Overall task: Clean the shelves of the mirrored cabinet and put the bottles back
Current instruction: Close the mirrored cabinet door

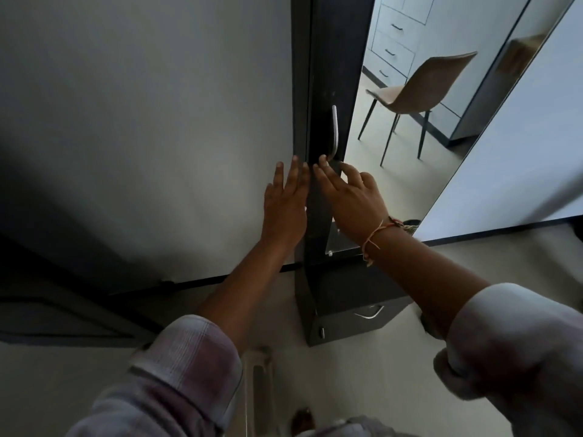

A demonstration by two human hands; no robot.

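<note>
The cabinet (pixel 328 74) stands closed, so its inside is hidden. Left hand (pixel 285 203) lies flat and open on the wall just left of the cabinet. Right hand (pixel 350 197), open, touches the dark door below the handle (pixel 335 130).

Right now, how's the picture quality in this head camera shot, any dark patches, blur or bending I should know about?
Head view: the lower left corner falls into heavy shadow; the tall mirror panel is the brightest area, reflecting a tan chair; wide-angle distortion tilts the dark cabinet frame and bows the straight edges; the rolled pale sleeves near the lens look soft; the left hand, right hand and curved metal handle stay fairly sharp.
</note>
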